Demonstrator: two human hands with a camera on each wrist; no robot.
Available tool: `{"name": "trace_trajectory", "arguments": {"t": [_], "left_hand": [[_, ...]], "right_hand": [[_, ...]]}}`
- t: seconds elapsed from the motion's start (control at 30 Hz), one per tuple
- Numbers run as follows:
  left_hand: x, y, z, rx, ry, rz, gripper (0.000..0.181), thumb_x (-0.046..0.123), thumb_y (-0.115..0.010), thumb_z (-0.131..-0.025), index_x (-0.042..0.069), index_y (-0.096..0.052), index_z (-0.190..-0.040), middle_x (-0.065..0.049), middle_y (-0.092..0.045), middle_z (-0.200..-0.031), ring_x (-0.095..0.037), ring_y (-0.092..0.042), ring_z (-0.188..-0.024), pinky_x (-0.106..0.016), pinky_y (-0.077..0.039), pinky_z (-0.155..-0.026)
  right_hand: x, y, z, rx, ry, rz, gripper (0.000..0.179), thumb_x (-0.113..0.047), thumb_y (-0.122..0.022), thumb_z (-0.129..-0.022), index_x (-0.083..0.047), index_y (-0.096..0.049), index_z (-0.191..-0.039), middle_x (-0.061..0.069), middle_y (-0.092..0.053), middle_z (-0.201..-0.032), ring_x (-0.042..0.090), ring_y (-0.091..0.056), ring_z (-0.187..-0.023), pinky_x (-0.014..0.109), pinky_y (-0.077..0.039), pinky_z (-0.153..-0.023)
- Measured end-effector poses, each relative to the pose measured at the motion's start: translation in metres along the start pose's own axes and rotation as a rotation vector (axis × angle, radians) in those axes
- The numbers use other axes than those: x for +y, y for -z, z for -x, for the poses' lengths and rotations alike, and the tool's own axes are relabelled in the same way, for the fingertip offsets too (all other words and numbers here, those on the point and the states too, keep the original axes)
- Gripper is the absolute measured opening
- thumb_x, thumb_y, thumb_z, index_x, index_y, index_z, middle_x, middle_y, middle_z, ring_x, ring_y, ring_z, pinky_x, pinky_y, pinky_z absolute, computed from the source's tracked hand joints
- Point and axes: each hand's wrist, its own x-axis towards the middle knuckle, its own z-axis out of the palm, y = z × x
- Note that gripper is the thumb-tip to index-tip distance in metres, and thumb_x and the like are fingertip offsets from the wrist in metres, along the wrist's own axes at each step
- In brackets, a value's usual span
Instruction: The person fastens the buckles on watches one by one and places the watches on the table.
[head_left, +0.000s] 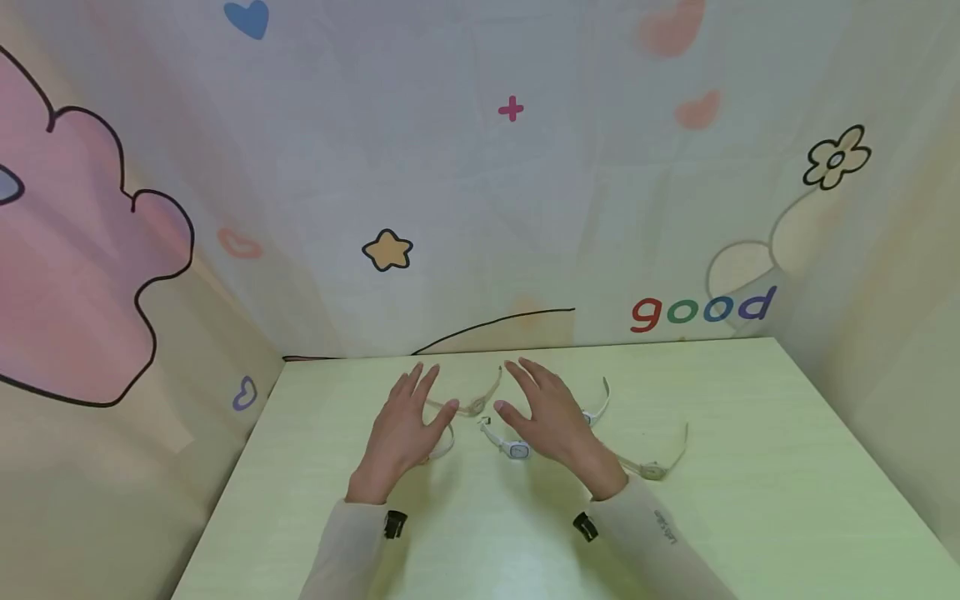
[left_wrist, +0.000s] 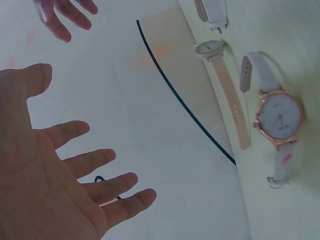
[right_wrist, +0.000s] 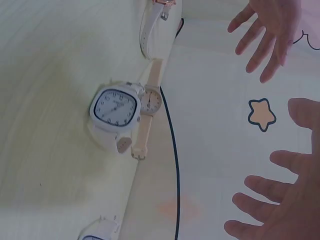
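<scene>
My left hand (head_left: pixel 397 435) and right hand (head_left: pixel 553 418) are held over the table with fingers spread, neither holding anything. A round rose-gold watch with a white strap (left_wrist: pixel 280 116) lies nearest the left hand, partly covered by it in the head view. Between the hands, toward the back, lies a watch with a beige strap (head_left: pixel 477 407). In front of that one is a white watch with a squarish face (head_left: pixel 517 450), close to the right thumb. Another white watch (head_left: pixel 597 414) shows partly behind the right hand. Beside the right wrist is a beige watch (head_left: pixel 653 471).
The pale table (head_left: pixel 787 500) ends at a printed curtain (head_left: pixel 465 167) along its back edge, with more curtain at both sides. Dark clips (head_left: pixel 586 527) sit at the sleeve cuffs.
</scene>
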Motion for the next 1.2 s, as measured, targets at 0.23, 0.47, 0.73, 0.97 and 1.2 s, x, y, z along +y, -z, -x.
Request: {"name": "trace_trajectory", "arguments": {"t": [0.23,0.47,0.73,0.97,1.2], "left_hand": [[-0.013,-0.003,0.006,0.044,0.007,0.033,0.07,0.055,-0.053,-0.096,0.022,-0.033,-0.154,-0.008,-0.028,-0.162,-0.033,-0.027,-0.149,-0.06,-0.042,-0.105],[-0.026,-0.002,0.014,0.051,0.034,0.099,0.065,0.049,-0.057,-0.096,0.021,-0.039,-0.151,-0.008,-0.033,-0.159,-0.034,-0.034,-0.145,-0.059,-0.038,-0.109],[-0.045,-0.006,0.019,0.062,0.019,0.183,0.058,0.043,-0.06,-0.096,0.018,-0.045,-0.146,-0.008,-0.045,-0.152,-0.034,-0.042,-0.14,-0.056,-0.037,-0.11],[-0.057,-0.007,0.026,0.064,0.021,0.25,0.055,0.039,-0.063,-0.096,0.016,-0.049,-0.143,-0.008,-0.052,-0.145,-0.031,-0.053,-0.13,-0.05,-0.049,-0.099],[-0.068,-0.01,0.029,0.076,0.012,0.282,0.052,0.032,-0.067,-0.094,0.011,-0.053,-0.14,-0.01,-0.055,-0.141,-0.031,-0.057,-0.124,-0.048,-0.053,-0.093]], "right_hand": [[-0.005,-0.011,-0.001,-0.004,-0.014,-0.005,0.064,-0.041,-0.061,-0.096,-0.015,-0.04,-0.15,0.015,-0.04,-0.154,0.037,-0.039,-0.141,0.058,-0.041,-0.107],[-0.011,-0.023,-0.003,-0.008,-0.029,-0.063,0.064,-0.035,-0.067,-0.093,-0.016,-0.042,-0.149,0.014,-0.042,-0.153,0.034,-0.052,-0.13,0.051,-0.047,-0.102],[-0.018,-0.035,-0.002,-0.035,-0.024,-0.1,0.059,-0.026,-0.072,-0.091,-0.016,-0.048,-0.144,0.01,-0.051,-0.146,0.032,-0.049,-0.134,0.049,-0.044,-0.107],[-0.022,-0.046,-0.001,-0.039,-0.039,-0.221,0.052,-0.024,-0.072,-0.091,-0.013,-0.055,-0.138,0.009,-0.059,-0.138,0.031,-0.057,-0.126,0.047,-0.049,-0.101],[-0.025,-0.056,-0.003,-0.039,-0.048,-0.434,0.043,-0.014,-0.072,-0.089,-0.006,-0.061,-0.129,0.015,-0.066,-0.123,0.03,-0.063,-0.11,0.044,-0.057,-0.086]]}}
